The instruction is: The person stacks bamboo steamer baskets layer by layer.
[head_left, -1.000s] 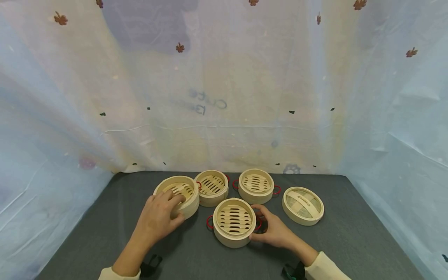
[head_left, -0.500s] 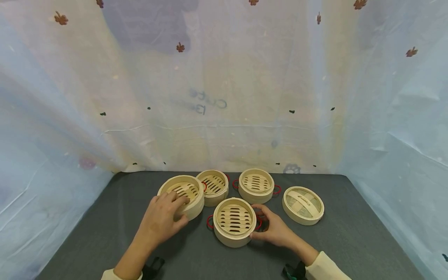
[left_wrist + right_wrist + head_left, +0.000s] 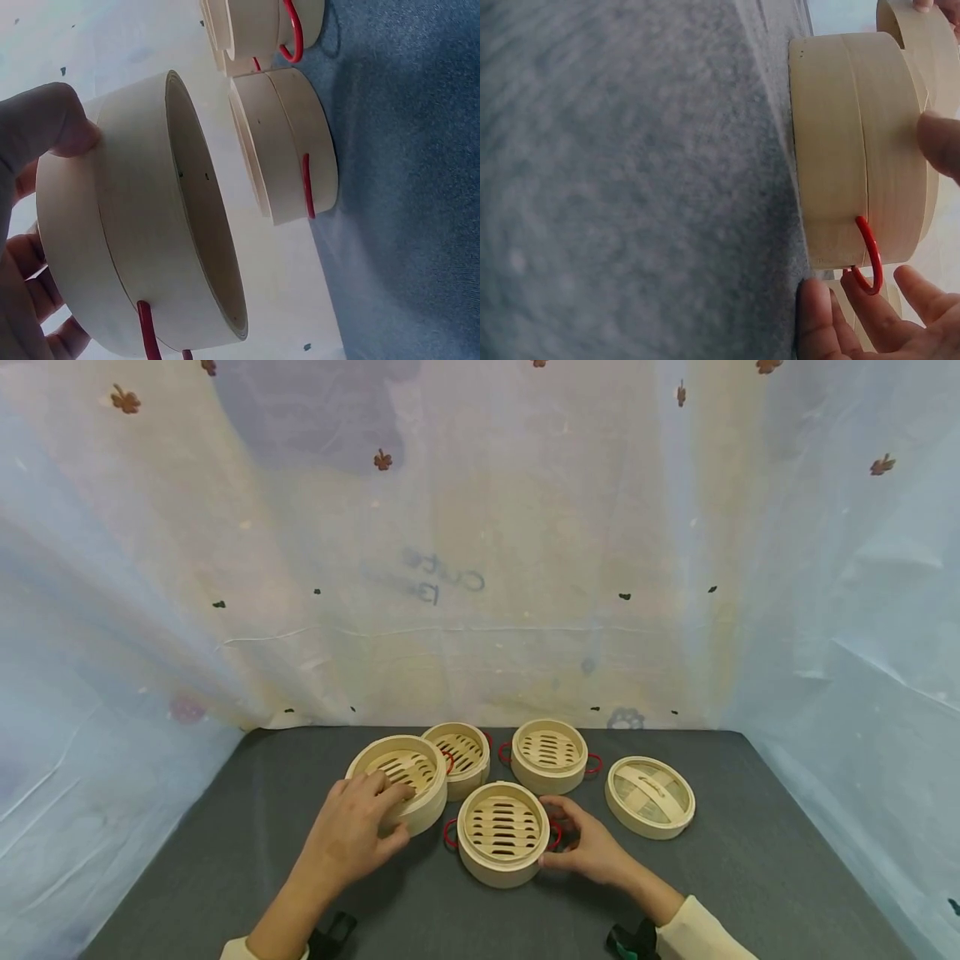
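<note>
My left hand [image 3: 372,817] grips a bamboo steamer basket [image 3: 402,777] by its near rim, fingers over the edge and thumb on the wall. In the left wrist view this basket [image 3: 142,255] hangs tilted off the table with a thumb [image 3: 46,120] on its wall. Just to its right a second slatted basket [image 3: 501,832] stands on the grey table [image 3: 225,860]. My right hand [image 3: 567,837] holds that basket's right side. In the right wrist view the fingers [image 3: 838,322] curl by its red wire handle [image 3: 868,255].
Two more steamer baskets [image 3: 463,752] [image 3: 549,753] stand at the back, the left one touching the held basket. A bamboo lid [image 3: 649,795] lies at the right. A pale printed curtain [image 3: 480,568] closes off the table's back and both sides.
My left hand has carried its basket to the right, toward the front basket and up against the back one. The right hand has stayed on the front basket.
</note>
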{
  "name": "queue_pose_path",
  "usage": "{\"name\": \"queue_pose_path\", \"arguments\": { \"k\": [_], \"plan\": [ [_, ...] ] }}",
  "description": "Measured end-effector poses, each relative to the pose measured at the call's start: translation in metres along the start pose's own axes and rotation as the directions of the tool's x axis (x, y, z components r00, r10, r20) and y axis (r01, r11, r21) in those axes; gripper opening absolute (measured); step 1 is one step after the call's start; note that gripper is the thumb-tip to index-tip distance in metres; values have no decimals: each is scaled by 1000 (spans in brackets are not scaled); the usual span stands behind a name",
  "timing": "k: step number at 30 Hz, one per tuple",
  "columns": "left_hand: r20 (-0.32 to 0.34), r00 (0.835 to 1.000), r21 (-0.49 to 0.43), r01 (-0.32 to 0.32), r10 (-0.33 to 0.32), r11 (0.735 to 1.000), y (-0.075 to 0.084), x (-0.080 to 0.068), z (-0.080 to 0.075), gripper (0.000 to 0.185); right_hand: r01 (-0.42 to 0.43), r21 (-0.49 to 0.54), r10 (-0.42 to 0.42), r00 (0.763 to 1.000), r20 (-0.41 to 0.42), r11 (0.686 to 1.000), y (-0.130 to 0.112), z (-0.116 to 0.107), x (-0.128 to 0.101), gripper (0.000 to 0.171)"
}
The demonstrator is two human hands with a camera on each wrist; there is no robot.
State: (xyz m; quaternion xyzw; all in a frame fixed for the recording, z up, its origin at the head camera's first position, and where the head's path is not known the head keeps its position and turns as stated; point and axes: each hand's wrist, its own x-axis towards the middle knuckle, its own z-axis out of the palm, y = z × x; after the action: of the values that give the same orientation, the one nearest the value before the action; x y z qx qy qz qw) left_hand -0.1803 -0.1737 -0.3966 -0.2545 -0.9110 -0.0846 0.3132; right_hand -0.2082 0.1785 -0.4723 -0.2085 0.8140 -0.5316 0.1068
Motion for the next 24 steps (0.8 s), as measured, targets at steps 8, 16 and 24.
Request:
{"name": "queue_pose_path", "arguments": {
  "k": [8,16,24],
  "plan": [
    [-23,999,-15,-31,31,999,5,2,0,33,11,37,-10,1000,-21,999,2,1,2,79],
    [-57,994,-40,-96,94,995,9,0,2,30,12,55,-11,1000,-17,998,4,2,2,79],
    [-85,987,-68,-141,135,988,11,0,4,31,19,58,-18,1000,-14,998,4,3,2,78]
  ]
}}
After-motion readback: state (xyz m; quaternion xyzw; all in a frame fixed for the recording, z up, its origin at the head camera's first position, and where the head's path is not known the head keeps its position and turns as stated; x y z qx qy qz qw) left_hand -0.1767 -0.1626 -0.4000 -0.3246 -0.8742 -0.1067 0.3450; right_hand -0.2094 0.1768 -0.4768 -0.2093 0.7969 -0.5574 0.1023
